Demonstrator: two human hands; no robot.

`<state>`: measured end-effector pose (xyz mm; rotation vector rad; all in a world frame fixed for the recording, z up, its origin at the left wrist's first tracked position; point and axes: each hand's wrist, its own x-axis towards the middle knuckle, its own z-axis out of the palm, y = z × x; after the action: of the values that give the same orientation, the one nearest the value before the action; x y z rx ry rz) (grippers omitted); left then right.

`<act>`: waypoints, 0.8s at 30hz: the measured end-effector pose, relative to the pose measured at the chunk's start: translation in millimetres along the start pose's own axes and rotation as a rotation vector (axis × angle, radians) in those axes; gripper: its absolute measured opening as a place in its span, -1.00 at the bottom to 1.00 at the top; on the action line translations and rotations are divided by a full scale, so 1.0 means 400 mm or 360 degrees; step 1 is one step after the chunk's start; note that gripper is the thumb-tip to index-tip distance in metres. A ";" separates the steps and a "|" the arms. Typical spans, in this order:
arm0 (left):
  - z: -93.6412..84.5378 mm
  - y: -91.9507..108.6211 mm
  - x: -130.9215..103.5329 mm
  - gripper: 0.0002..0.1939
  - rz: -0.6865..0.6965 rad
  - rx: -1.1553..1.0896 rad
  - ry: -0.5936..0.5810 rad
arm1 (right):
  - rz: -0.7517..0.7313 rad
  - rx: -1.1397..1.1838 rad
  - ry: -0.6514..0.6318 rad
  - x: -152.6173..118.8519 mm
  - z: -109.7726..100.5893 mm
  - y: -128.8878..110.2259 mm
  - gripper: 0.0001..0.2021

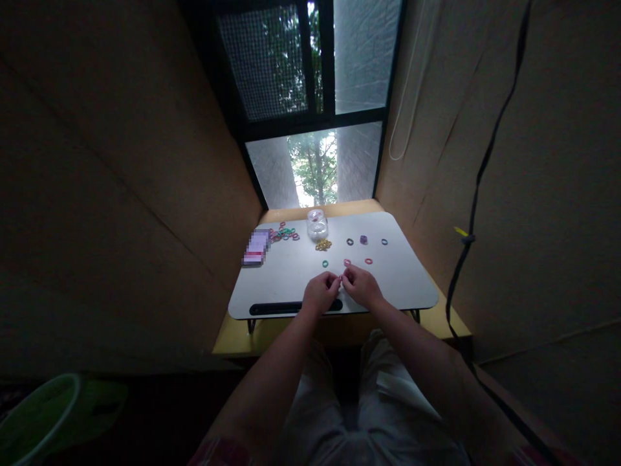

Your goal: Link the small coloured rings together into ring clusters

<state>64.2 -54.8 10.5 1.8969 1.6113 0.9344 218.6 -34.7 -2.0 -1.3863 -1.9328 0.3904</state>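
Note:
Near the front edge of the white folding table (286,281), my left hand (322,292) and my right hand (359,285) meet at the fingertips. Both are closed around a small pinkish thing, probably a ring, mostly hidden by the fingers. Just beyond them lie a green ring (325,264), a pink ring (347,262) and a red ring (369,261). Farther back are a dark ring (350,242), a purple piece (363,239) and a blue ring (385,242). Yellow rings (323,245) form a small pile before a clear jar (317,226).
Several mixed coloured rings (285,233) lie at the table's back left, beside a phone (257,247). A black slot (274,309) runs along the front edge. A dark cord (478,181) hangs at the right, and a green basket (43,414) stands low at the left.

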 end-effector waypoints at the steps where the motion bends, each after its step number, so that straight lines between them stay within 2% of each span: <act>1: 0.000 0.002 0.000 -0.73 -0.0005 0.0004 -0.0005 | -0.0004 -0.0008 -0.0004 0.000 0.000 0.001 -0.87; 18: 0.006 -0.007 0.003 -0.83 -0.0039 -0.0084 0.0047 | -0.0176 0.0122 -0.0109 0.001 -0.009 0.005 -0.84; 24: 0.008 -0.010 0.002 -0.81 -0.0012 -0.0113 0.0033 | -0.0122 0.0180 -0.0115 0.002 -0.010 0.008 -0.82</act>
<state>64.1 -53.0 5.6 1.8379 1.5750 0.9983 223.5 -33.5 -0.7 -1.2370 -1.9838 0.5111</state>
